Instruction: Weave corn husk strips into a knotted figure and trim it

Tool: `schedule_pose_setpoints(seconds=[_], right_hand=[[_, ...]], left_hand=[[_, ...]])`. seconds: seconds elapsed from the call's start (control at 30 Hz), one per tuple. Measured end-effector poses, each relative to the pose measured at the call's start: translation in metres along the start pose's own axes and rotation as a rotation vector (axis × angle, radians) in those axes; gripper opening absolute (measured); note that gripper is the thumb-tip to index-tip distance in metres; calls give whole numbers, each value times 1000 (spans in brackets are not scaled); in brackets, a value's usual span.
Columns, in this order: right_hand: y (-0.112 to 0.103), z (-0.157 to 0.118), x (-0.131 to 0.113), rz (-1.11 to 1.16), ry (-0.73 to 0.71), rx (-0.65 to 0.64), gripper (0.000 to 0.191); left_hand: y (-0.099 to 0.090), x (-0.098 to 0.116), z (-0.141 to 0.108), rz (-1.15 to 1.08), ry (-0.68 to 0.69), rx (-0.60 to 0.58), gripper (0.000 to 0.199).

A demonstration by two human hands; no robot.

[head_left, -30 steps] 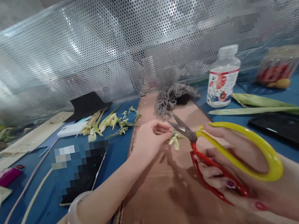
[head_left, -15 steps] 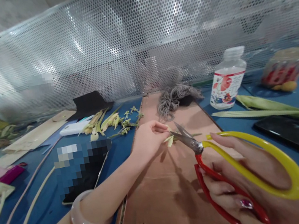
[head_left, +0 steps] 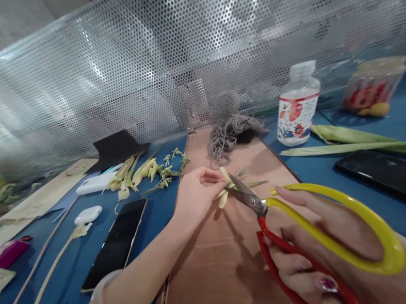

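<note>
My left hand (head_left: 198, 192) pinches a small piece of pale green leaf (head_left: 224, 198) between thumb and fingers, above a reddish-brown board (head_left: 209, 276). In my right hand (head_left: 320, 236) is a pair of scissors (head_left: 257, 205) with one yellow and one red handle. Their blades are slightly apart and point at the leaf piece by my left fingertips. Whether the blades touch the leaf, I cannot tell. Thin green slivers (head_left: 258, 183) show just behind the blades.
Grey yarn (head_left: 226, 137) lies at the board's far end. To the right are a labelled bottle (head_left: 297, 106), a jar (head_left: 376, 87), long green leaves (head_left: 359, 145) and a black phone (head_left: 397, 186). On the left lie another phone (head_left: 119, 243), husk scraps (head_left: 144, 173) and cables (head_left: 40, 285).
The scissor blades have moved nearer to closed at the leaf. A pale strip now stands up by my left fingertips. The whole view has shifted slightly.
</note>
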State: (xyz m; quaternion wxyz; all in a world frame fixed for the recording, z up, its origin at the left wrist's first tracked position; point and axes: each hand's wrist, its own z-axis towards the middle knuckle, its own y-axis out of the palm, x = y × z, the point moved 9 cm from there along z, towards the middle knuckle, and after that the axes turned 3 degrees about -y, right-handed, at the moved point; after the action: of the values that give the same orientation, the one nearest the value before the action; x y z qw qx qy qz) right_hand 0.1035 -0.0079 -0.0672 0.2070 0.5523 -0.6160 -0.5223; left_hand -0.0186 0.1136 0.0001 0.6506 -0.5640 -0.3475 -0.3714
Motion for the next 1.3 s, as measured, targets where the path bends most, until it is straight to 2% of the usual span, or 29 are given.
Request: schedule_pose_setpoints(seconds=[0.23,0.43,0.53,0.8,0.97,1.3], right_hand=[[6,-1,-7,42,-138,62,45],[7,1,-8,94,-103,-46,45],[3,2,-9,89,-113,-51,44],[1,6,-8,107,-122,-135,40],[-2,5,-12,97,-181,-91,43],[2,6,-20,37,-215,-209,44]], left_hand=[[11,6,-9,-22,-12,-35,9],[9,13,-10,-4,47,-10,9],[9,12,-10,10,60,-9,11],[10,9,-12,-104,-7,-1,17],[7,13,-14,-170,-37,26,24],[8,16,-16,-317,-62,50,30]])
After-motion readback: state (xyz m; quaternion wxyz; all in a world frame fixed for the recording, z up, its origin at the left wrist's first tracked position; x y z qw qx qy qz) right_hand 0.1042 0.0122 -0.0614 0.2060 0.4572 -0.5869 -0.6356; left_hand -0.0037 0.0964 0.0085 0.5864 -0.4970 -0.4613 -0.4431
